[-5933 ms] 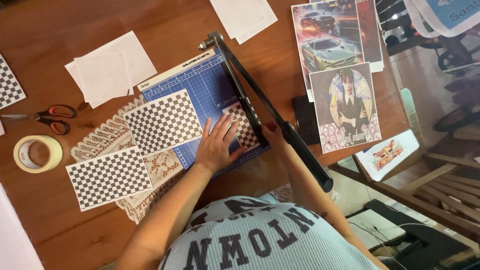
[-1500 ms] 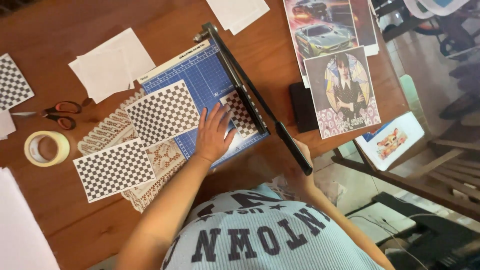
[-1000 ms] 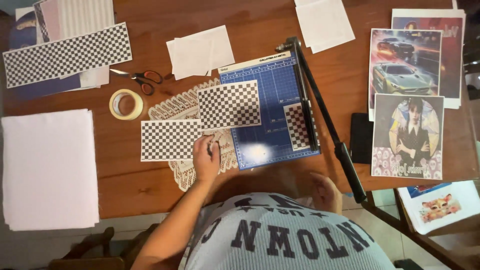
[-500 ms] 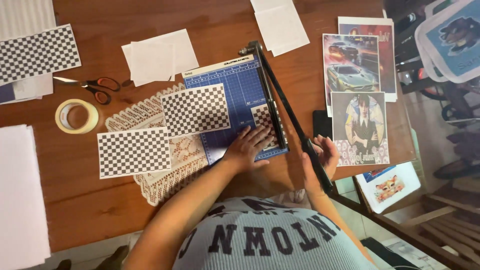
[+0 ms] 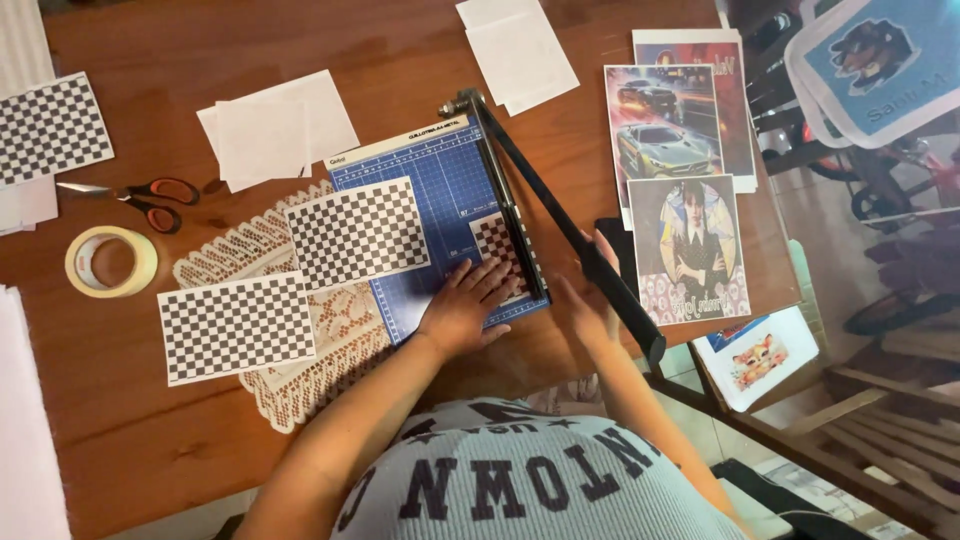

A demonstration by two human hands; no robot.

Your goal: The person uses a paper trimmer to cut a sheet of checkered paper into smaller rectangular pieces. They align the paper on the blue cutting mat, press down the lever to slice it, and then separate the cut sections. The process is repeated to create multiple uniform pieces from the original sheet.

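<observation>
Head view shows our right hand (image 5: 592, 290) wrapped around the raised black cutter handle (image 5: 610, 290), right of centre. Our left hand (image 5: 468, 308) lies flat, fingers spread, pinning a small checkered sheet (image 5: 497, 250) onto the blue cutter board (image 5: 440, 200) at centre frame.

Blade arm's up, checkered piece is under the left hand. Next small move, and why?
Probably swing the black cutter arm down: the right hand grips its handle, it stands raised, and the left hand pins the small checkered paper flat on the blue cutting board, at the blade edge.
</observation>
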